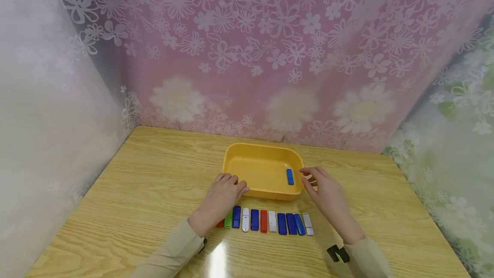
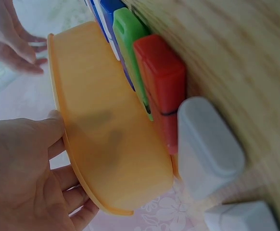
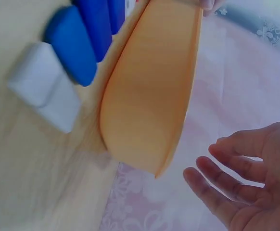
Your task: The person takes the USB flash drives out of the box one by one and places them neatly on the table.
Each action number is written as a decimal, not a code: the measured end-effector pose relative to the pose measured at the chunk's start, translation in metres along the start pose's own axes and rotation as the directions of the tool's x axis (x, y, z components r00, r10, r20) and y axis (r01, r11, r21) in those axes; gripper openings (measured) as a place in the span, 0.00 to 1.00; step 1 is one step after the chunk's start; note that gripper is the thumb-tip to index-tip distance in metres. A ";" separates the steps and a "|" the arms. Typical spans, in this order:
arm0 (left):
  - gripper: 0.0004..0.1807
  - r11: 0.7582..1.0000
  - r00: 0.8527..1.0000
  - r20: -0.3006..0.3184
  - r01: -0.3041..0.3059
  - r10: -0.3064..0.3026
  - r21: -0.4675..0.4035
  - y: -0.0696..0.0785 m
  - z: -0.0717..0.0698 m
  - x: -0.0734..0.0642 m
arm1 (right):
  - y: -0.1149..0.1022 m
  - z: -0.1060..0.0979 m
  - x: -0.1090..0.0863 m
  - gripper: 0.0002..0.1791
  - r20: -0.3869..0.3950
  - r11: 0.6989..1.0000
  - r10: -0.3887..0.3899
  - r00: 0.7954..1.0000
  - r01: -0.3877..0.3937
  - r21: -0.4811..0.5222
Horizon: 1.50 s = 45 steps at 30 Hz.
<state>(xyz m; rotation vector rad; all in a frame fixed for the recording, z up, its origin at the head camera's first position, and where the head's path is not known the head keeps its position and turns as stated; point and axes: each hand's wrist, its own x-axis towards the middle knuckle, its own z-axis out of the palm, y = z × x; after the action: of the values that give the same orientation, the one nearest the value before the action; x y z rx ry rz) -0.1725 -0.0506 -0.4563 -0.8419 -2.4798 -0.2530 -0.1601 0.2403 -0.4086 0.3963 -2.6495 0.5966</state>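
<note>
A yellow plastic tray (image 1: pixel 266 194) stands on the table with one blue USB flash drive (image 1: pixel 290 176) lying inside near its right end. My left hand (image 1: pixel 221 194) holds the tray's rim at the front left corner, its thumb and fingertips on the edge in the left wrist view. Beside the tray's right end, my right hand (image 1: pixel 328 192) hovers with loosely bent fingers and nothing in them; the right wrist view shows it apart from the rim. In front of the tray runs a row of flash drives, including a green one (image 1: pixel 228 219), a red one (image 1: pixel 263 221) and a silver one (image 1: pixel 308 224).
Two whitish drives, one upper (image 2: pixel 210 147) and one lower (image 2: pixel 241 219), lie at the row's left end, hidden under my left arm in the head view. The wooden table (image 1: pixel 162 162) meets a pink flowered curtain (image 1: pixel 247 55) behind; pale curtains hang at both sides.
</note>
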 end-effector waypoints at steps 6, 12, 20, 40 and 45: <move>0.13 1.000 1.000 -0.004 -0.007 0.007 0.002 0.000 0.001 0.000 | -0.007 0.026 0.028 0.15 0.121 0.994 0.045 0.992 -0.033 -0.105; 0.13 1.000 1.000 -0.009 -0.015 0.015 -0.001 0.001 0.002 -0.002 | -0.014 0.054 0.039 0.09 0.137 0.959 0.054 0.989 -0.013 -0.282; 0.13 1.000 1.000 -0.009 -0.018 0.018 0.017 0.003 0.004 -0.002 | -0.012 0.070 0.047 0.03 0.198 0.945 0.042 0.979 0.025 -0.325; 0.13 1.000 1.000 -0.006 -0.002 0.002 0.014 0.000 0.000 0.000 | -0.001 0.075 0.066 0.16 0.406 0.982 0.189 0.894 -0.179 -0.063; 0.13 1.000 1.000 -0.017 -0.010 0.010 0.018 0.000 0.001 0.000 | -0.001 0.075 0.068 0.15 0.408 0.980 0.188 0.893 -0.199 -0.016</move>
<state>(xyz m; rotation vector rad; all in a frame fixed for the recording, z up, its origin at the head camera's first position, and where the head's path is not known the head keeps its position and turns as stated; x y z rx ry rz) -0.1733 -0.0504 -0.4570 -0.8411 -2.4576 -0.2339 -0.2432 0.1929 -0.4412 0.2894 -3.1136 0.6723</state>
